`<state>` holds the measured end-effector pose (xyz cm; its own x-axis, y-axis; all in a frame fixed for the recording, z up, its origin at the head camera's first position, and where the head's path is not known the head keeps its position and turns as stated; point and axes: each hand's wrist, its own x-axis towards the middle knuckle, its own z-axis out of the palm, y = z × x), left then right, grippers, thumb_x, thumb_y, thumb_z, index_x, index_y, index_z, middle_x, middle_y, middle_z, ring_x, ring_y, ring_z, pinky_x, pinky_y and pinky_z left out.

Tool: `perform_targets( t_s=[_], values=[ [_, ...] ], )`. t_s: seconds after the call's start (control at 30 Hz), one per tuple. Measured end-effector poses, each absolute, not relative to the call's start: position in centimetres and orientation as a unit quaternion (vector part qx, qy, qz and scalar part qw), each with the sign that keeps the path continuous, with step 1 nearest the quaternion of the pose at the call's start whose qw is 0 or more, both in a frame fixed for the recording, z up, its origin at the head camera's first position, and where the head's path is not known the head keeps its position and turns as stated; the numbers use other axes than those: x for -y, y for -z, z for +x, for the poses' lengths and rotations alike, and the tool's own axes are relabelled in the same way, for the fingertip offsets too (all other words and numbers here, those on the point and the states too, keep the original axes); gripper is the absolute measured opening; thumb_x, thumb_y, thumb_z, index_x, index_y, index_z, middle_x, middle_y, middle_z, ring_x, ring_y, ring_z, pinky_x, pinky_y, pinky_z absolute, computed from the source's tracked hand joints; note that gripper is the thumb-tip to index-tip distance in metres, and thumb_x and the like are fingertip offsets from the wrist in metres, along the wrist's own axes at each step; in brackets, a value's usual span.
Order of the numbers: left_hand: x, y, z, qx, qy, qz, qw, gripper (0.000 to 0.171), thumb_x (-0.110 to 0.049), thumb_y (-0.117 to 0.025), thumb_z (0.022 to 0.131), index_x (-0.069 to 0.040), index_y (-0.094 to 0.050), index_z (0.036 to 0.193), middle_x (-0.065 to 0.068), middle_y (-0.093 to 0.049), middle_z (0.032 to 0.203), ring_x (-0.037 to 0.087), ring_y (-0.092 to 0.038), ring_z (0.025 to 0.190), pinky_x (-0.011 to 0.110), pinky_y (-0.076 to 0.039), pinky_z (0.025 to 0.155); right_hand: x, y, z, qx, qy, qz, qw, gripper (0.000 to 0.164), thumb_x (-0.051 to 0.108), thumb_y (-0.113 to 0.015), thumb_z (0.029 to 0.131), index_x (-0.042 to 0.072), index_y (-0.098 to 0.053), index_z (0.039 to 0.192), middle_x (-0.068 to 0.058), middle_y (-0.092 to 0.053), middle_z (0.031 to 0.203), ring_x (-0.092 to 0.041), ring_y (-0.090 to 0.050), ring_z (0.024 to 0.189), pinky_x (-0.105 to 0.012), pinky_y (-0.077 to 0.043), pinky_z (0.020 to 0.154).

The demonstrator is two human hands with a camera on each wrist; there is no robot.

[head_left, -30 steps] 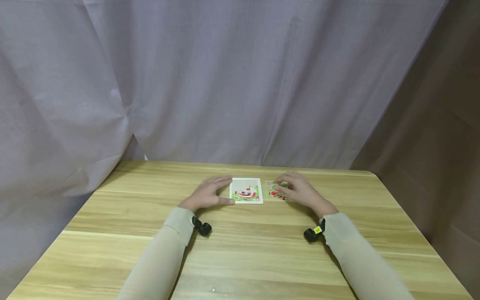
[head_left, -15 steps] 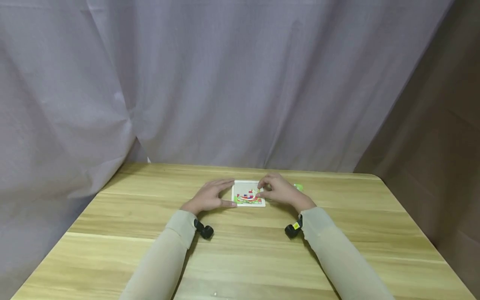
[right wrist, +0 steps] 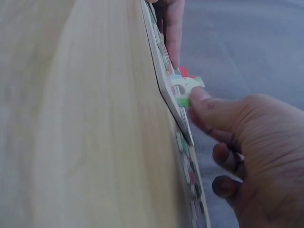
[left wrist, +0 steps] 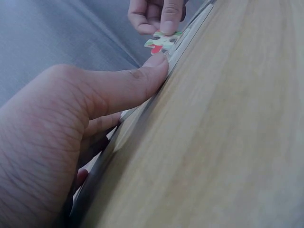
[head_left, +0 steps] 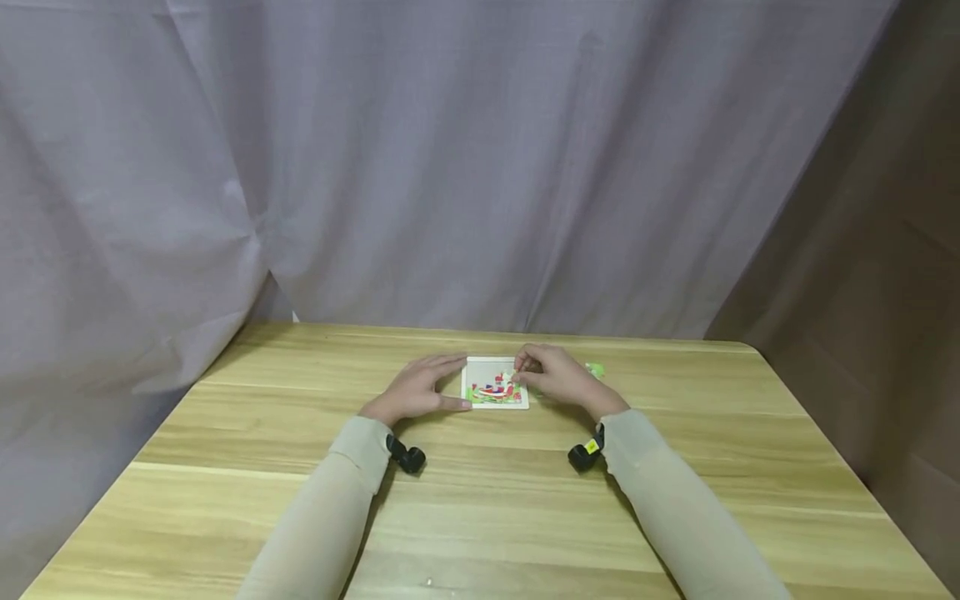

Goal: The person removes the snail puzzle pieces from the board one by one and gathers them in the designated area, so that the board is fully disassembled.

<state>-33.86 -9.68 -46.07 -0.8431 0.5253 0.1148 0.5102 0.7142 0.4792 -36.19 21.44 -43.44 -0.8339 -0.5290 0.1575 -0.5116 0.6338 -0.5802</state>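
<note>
A white-rimmed jigsaw tray (head_left: pixel 497 407) lies flat on the table, with colourful pieces filling its near part and a bare grey area behind them. My left hand (head_left: pixel 415 392) steadies its left side, the straight thumb against the near corner and the fingers at the far corner. Over the tray's right edge, my right hand (head_left: pixel 561 379) pinches a jigsaw piece (right wrist: pixel 189 84) between thumb and index finger. That piece is pale with green and red parts, and stands tilted above the tray in the right wrist view. Its other fingers are curled.
Loose jigsaw pieces (head_left: pixel 595 370) lie right of the tray, mostly hidden by my right hand; the right wrist view shows several loose pieces (right wrist: pixel 192 180) in a row. A grey curtain (head_left: pixel 420 167) hangs behind the wooden table (head_left: pixel 480 517).
My right hand has moved left from the loose pieces to the tray, carrying a jigsaw piece. Over the last half second it has barely shifted. My left hand stays at the tray.
</note>
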Motion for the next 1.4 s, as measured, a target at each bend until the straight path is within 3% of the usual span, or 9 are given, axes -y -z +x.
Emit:
perform_targets(
  t_s=[0.17,0.53,1.03,1.2,1.4],
  values=[
    [9.9,46.1,-33.9,-0.927,-0.254,0.276,0.016,0.093,-0.055,-0.080,0.097,-0.013,-0.045,0.173,0.010,-0.041,0.182,0.040,-0.036,0.170,0.068,-0.020,0.141,-22.0,43.8,-36.5,-0.892,0.357,-0.277,0.002,0.010,0.019,-0.078,0.107,0.010,-0.074,0.112,-0.003,-0.075,0.099,-0.014,-0.064,0.089,-0.027,-0.055,0.080],
    [9.7,46.5,-33.9,-0.924,-0.261,0.277,0.023,0.093,-0.056,-0.079,0.098,-0.014,-0.045,0.173,0.009,-0.040,0.183,0.040,-0.034,0.171,0.068,-0.018,0.142,-24.7,44.0,-36.1,-0.883,0.406,-0.236,-0.015,0.015,0.021,-0.078,0.107,0.009,-0.076,0.116,-0.007,-0.078,0.106,-0.019,-0.068,0.095,-0.034,-0.057,0.087],
    [9.7,46.3,-34.1,-0.924,-0.261,0.279,0.019,0.093,-0.056,-0.079,0.098,-0.013,-0.045,0.173,0.010,-0.041,0.182,0.041,-0.035,0.170,0.069,-0.019,0.141,-32.2,44.2,-34.7,-0.902,0.386,-0.189,-0.028,0.019,0.019,-0.080,0.106,0.004,-0.076,0.117,-0.009,-0.078,0.105,-0.016,-0.066,0.094,-0.025,-0.055,0.086],
    [9.6,46.4,-34.1,-0.923,-0.263,0.280,0.022,0.093,-0.057,-0.079,0.098,-0.014,-0.045,0.173,0.010,-0.040,0.183,0.041,-0.034,0.171,0.069,-0.018,0.141,-33.9,44.4,-34.1,-0.905,0.391,-0.167,-0.021,0.020,0.023,-0.081,0.105,0.006,-0.077,0.116,-0.007,-0.077,0.104,-0.016,-0.066,0.093,-0.025,-0.055,0.083],
    [9.7,46.2,-34.2,-0.922,-0.264,0.281,0.016,0.092,-0.056,-0.079,0.098,-0.013,-0.046,0.173,0.010,-0.041,0.182,0.042,-0.035,0.170,0.070,-0.019,0.141,-35.5,44.6,-33.9,-0.889,0.429,-0.160,0.015,0.022,0.020,-0.080,0.106,0.001,-0.078,0.117,-0.011,-0.078,0.104,-0.012,-0.067,0.091,-0.024,-0.055,0.082]
  ],
)
